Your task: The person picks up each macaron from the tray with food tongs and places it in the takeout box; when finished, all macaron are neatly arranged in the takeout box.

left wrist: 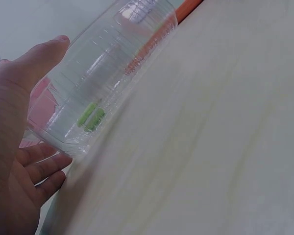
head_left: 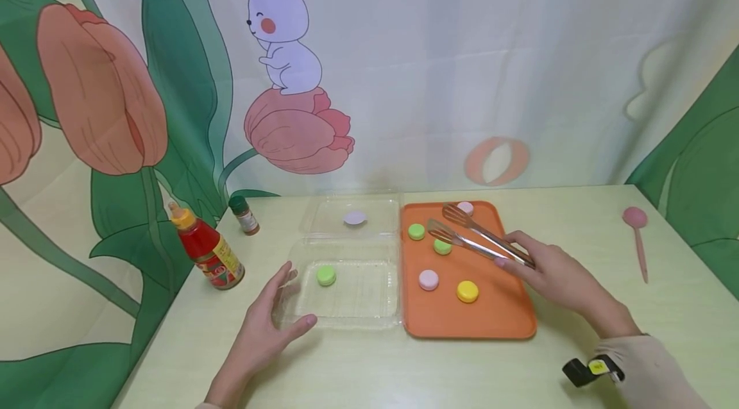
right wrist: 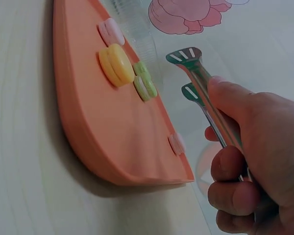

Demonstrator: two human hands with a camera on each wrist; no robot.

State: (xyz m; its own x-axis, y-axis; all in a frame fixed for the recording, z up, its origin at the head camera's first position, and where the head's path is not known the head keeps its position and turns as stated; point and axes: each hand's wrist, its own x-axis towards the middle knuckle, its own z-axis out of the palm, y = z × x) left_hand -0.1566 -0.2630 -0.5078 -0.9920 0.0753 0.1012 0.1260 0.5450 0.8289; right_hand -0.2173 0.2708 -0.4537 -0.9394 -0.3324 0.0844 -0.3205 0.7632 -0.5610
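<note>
My right hand (head_left: 557, 277) grips metal tongs (head_left: 479, 236), whose two slotted heads hang apart above the orange tray (head_left: 462, 322). On that tray lie a yellow macaron (head_left: 467, 292), a near pink macaron (head_left: 428, 279), a far pink macaron (head_left: 465, 208) partly behind the tongs, and two green macarons (head_left: 416, 231). The clear hinged plastic box (head_left: 358, 313) stands open to the tray's left, holding one green macaron (head_left: 326, 275). Around the box's left side my left hand (head_left: 262, 332) spreads its thumb and fingers; in the left wrist view the fingertips (left wrist: 63, 160) are at its corner.
A red sauce bottle (head_left: 210, 252) with a yellow cap and a small green-capped jar (head_left: 244, 215) stand at the left. A pink spoon (head_left: 637, 236) lies far right. On the box lid is a pale lilac oval (head_left: 355, 218). A printed curtain (head_left: 404, 75) hangs behind the table.
</note>
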